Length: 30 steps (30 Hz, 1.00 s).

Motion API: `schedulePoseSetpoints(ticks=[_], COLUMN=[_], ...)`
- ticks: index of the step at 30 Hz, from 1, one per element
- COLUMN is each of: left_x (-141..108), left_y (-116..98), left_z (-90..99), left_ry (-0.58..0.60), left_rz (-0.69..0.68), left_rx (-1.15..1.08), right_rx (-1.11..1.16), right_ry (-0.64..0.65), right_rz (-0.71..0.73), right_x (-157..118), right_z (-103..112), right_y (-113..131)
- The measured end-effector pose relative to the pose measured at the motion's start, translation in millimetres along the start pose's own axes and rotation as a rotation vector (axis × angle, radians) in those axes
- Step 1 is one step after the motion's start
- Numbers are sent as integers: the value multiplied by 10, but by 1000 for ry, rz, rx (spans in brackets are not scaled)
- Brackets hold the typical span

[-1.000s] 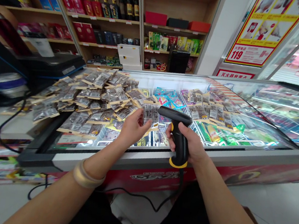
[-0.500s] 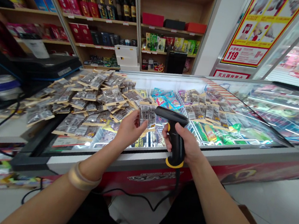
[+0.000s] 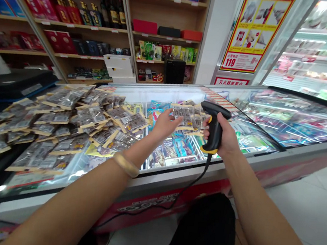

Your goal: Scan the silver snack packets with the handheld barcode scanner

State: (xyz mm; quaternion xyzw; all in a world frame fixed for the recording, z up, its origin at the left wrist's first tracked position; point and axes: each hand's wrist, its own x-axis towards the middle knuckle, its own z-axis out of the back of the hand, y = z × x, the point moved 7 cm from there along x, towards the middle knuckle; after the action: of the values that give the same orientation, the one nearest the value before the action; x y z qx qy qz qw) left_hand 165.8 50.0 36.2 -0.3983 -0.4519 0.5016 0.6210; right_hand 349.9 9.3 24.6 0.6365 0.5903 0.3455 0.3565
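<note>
Fingers (image 3: 206, 134) of the right hand (image 3: 228, 138) wrap round the grip of a black-and-yellow scanner (image 3: 216, 125), its head just above them and turned toward a small see-through packet (image 3: 184, 116). From where I stand, the left hand (image 3: 165, 123) has that packet pinched at its fingertips, over a glass-topped chest freezer (image 3: 158, 180). Left of those fingers spreads a heap of similar packets (image 3: 58, 120); below the right fingers hangs the scanner's black cable (image 3: 207, 163).
</note>
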Motion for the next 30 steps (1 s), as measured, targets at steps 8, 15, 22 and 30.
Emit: schedulePoseSetpoints(ticks=[8,15,22,30], left_x=[84,135,-30,-77], left_y=[128,73,-43,111], left_z=[-770,-823,-21,1130], left_ry=[298,251,89,-129], left_rz=[-88,-68,-279,-264], left_rx=[554,639,726,973], right_rx=[19,54,62,41], right_ry=[-148,-176,-87,116], right_rz=[-105,-78,11,-59], right_x=[298,355,202,-107], right_z=[399,418,273,-613], right_y=[-70,-55,27,-420])
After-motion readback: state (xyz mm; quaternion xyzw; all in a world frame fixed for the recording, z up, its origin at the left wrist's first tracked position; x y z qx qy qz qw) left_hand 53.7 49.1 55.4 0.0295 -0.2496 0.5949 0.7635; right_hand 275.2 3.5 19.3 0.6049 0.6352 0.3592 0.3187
